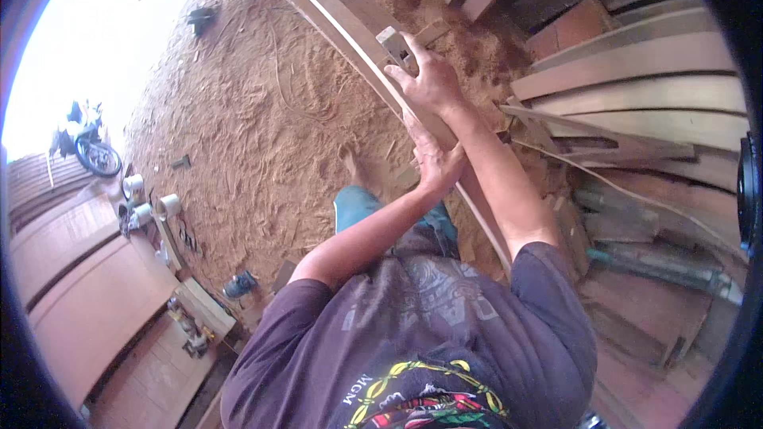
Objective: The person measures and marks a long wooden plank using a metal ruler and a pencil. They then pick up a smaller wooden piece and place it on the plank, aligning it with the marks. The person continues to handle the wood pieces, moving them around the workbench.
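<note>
A long wooden board (350,25) runs from the top of the view down past my right side, one edge pale and bright. Above it, my right hand (431,83) grips a hand plane (391,41), a small light block with a dark slot, which rests on the board. Lower along the same board is my left hand (433,160), its fingers closed round the edge. Both forearms reach upward from short dark sleeves, the left one crossing in front of my body. Part of the board is hidden under my hands and right arm.
Sawdust and shavings (238,95) cover the floor. Stacked planks (636,71) fill the right side. On the left lie wide boards (103,294), a power tool (191,326), white cups (167,206) and a dark blue object (240,284). A motorcycle (97,155) stands farther off.
</note>
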`<state>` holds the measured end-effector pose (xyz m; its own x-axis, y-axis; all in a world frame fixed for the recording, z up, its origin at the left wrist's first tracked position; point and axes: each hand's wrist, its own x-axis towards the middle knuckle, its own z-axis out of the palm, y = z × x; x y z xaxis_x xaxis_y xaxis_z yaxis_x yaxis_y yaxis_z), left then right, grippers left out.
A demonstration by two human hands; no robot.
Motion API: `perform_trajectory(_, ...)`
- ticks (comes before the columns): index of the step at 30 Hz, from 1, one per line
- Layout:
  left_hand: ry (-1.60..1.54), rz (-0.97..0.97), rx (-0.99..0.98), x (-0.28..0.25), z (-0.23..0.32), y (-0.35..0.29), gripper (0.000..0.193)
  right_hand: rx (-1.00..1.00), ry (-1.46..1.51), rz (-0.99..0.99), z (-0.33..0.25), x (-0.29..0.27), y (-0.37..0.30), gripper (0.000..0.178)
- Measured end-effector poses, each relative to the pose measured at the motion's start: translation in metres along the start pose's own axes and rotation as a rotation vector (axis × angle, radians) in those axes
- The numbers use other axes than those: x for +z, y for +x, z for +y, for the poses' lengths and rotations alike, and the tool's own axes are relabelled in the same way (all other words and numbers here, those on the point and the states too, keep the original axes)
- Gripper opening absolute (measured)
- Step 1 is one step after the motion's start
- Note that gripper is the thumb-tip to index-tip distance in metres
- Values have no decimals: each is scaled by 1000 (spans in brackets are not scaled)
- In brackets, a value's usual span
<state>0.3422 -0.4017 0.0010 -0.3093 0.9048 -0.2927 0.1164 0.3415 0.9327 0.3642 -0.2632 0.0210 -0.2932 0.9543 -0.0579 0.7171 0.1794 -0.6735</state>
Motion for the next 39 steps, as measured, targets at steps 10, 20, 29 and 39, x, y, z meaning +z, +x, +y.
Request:
perform_trajectory(10,216,237,144,14,-9,4,121,-109,28,48,-32,-6,43,73)
perform_trajectory(20,222,244,225,19,-18,8,116,-34,84,-32,-22,-9,35,75)
perform_trajectory(29,201,195,213,16,-18,13,115,44,91,-59,-18,-15,20,76)
perform_trajectory(39,88,196,122,17,-12,10,116,-119,150,68,4,0,12,76)
